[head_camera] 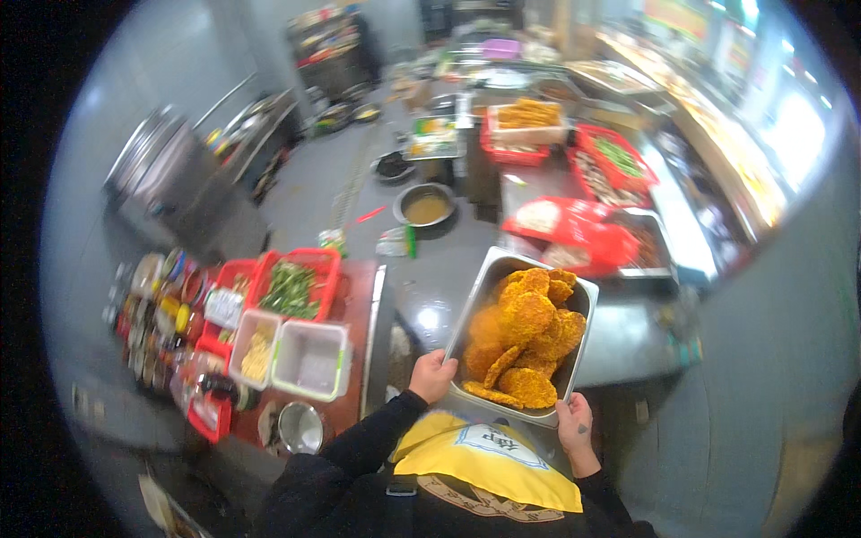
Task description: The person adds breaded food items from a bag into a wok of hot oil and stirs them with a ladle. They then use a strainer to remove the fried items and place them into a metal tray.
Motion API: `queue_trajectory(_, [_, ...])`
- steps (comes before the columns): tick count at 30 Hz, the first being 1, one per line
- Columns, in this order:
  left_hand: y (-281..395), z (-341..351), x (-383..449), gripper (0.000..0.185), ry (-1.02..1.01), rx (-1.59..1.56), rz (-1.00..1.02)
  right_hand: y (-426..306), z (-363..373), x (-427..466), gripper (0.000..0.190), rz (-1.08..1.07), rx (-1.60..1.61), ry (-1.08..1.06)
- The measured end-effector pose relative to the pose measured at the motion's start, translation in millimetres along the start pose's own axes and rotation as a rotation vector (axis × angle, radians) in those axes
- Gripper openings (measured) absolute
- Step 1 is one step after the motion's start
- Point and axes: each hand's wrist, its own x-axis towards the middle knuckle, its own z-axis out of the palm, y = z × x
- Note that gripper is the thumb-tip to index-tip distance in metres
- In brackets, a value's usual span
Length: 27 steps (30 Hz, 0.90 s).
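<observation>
Between my two hands is a deep rectangular stainless steel pan (496, 259), held in front of my yellow apron (437, 457). Golden-brown breaded, fried-looking cutlets (528, 319) are heaped inside it. My left hand (432, 378) grips the pan's near left side, thumb over the rim. At its near right corner, my right hand (576, 425) is closed on the rim. The pan is tilted in the view, and its underside is hidden, so I cannot tell whether it touches the steel table (625, 343) beyond it.
Left, a reddish board (353, 289) carries a red basket of leafy greens (292, 286), white tubs (311, 360) and a metal pot (301, 428). Several bottles (155, 329) crowd its far side. Ahead, a basin of liquid (425, 205) sits on the floor. Red plastic bags (578, 232) lie beyond the pan.
</observation>
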Motion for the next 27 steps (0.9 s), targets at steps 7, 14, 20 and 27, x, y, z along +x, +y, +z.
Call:
queue_trajectory(7, [-8.6,-66.2,41.7,0.025,0.324,0.059,-0.125,-6.3,95.9,149.1,0.011,0.053,-0.089,-0.319])
queue_trajectory(14, [-44.2,-130.1,134.5,0.024,0.481,0.059,-0.174,-62.6,207.1,246.6,0.020,0.038,-0.159,-0.401])
queue_trajectory(20, [-47.3,-153.3,254.3,0.028,0.483,0.072,-0.136,-111.7,249.2,341.1,0.020,-0.081,-0.346,-0.294])
queue_trajectory(27, [-32.7,-162.8,393.8,0.029,0.435,0.110,-0.085,-129.7,276.5,465.0,0.028,-0.009,-0.181,-0.284])
